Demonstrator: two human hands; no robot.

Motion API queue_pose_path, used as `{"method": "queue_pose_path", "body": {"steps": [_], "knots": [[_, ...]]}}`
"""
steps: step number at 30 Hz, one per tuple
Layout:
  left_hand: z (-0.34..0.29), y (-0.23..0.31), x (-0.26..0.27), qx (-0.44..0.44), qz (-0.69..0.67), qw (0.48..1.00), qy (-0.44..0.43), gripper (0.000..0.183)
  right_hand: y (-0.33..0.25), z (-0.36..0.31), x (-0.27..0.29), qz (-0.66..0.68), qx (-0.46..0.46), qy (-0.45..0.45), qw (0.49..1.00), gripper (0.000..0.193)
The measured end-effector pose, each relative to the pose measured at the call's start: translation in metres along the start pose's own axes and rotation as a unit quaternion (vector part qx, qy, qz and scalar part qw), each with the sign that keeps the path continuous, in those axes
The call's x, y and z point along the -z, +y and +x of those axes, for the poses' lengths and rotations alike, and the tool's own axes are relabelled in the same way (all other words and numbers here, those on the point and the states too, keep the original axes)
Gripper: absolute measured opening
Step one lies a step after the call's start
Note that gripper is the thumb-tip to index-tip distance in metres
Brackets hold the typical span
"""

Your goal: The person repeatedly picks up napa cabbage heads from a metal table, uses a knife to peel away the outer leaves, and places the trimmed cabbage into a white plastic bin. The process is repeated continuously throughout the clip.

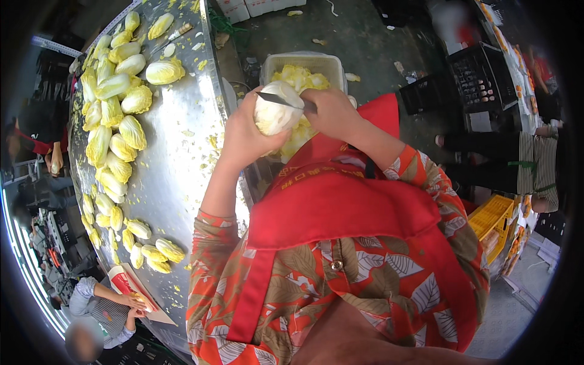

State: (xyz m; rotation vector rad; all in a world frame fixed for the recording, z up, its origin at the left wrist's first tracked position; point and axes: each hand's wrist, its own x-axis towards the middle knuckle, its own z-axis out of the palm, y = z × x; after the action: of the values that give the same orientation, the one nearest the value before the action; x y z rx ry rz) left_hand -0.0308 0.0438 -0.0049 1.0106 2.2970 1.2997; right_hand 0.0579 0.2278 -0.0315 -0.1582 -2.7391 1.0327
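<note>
Cabbage (274, 119) cupped in left hand (242, 131), knife (275, 98) gripped in right hand (333, 112), tub (304, 59) of yellow leaves (299, 76) below

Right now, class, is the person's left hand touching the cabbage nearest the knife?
Touching. The head view shows the left hand cupped against the cabbage along its left and lower sides, with no gap between them.

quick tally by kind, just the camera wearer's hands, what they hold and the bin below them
hands: 2 (left hand, right hand)
cabbage: 1
knife: 1
bin: 1
total: 5
</note>
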Motion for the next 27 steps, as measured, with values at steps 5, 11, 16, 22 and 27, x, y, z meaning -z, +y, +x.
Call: {"method": "queue_pose_path", "body": {"steps": [5,11,16,22,27], "knots": [[0.001,-0.004,-0.015,0.014,0.045,0.998,0.033,0.072,0.006,-0.003,-0.002,-0.014,-0.046,0.018,0.999,0.015],[0.000,-0.003,-0.026,-0.044,0.118,0.987,0.096,0.074,0.013,-0.006,-0.008,-0.016,-0.086,0.021,0.996,0.017],[0.002,-0.005,-0.039,-0.047,0.173,0.975,0.133,0.075,0.015,-0.006,-0.008,-0.025,-0.114,0.007,0.993,0.018],[0.000,-0.013,-0.031,-0.019,0.020,0.999,0.025,0.074,0.022,-0.011,-0.009,0.003,-0.096,0.027,0.995,0.017],[0.003,0.000,-0.040,-0.047,0.080,0.987,0.130,0.077,0.053,-0.009,-0.024,-0.038,-0.180,0.001,0.983,0.016]]}}
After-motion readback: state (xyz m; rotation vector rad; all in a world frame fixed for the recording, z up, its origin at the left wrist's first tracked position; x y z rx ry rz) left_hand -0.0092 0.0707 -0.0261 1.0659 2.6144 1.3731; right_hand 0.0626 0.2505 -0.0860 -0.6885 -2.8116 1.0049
